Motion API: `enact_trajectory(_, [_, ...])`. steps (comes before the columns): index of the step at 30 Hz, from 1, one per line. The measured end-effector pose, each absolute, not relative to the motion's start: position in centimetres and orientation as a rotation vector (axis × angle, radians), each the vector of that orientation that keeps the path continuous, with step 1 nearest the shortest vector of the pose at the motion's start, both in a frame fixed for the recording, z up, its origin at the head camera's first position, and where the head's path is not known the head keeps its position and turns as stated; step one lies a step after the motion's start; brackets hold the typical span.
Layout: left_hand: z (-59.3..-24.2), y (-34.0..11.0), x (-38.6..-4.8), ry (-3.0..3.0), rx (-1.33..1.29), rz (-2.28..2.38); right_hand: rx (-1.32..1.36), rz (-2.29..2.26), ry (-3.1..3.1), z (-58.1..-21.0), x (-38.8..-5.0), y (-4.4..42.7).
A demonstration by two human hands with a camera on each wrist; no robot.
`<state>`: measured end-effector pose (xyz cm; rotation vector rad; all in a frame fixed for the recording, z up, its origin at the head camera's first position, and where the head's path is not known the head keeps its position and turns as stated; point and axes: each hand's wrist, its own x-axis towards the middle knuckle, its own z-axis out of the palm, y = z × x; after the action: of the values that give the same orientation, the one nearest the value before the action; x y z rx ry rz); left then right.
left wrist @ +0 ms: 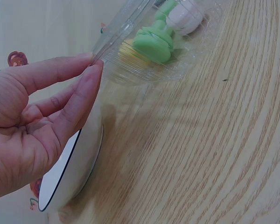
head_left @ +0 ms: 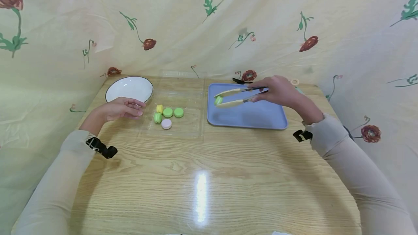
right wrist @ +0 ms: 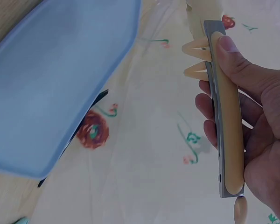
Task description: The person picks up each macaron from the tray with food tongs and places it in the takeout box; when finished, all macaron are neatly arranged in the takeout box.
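My right hand [head_left: 274,88] grips a pair of tongs [head_left: 230,103] with cream tips and metal arms. Between those tips sits a green macaron [head_left: 218,100], over the left part of a blue tray [head_left: 254,117]. In the right wrist view the thumb and fingers wrap the tongs' cream-and-grey handle [right wrist: 231,135]; the tips are mostly out of sight. My left hand [head_left: 122,108] pinches the edge of a clear plastic box [left wrist: 126,35] between thumb and fingertip. Inside the box lie several green macarons [head_left: 168,112], a yellow macaron [head_left: 159,108] and a pale lilac macaron [head_left: 166,124].
A white bowl [head_left: 128,88] with a dark rim stands behind my left hand. The box's clear lid [head_left: 183,82] lies folded back toward the flowered cloth [head_left: 183,28]. A black utensil [head_left: 240,81] lies behind the tray. Bare wooden tabletop [head_left: 156,177] stretches in front.
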<state>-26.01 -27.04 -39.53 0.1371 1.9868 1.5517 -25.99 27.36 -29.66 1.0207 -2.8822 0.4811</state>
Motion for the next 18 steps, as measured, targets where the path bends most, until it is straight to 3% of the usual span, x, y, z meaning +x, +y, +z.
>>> enact_trajectory(18, [-39.7,-27.1,-26.2,1.988,0.135,1.54,1.144,0.646,-2.85,-30.3,-26.3,21.0])
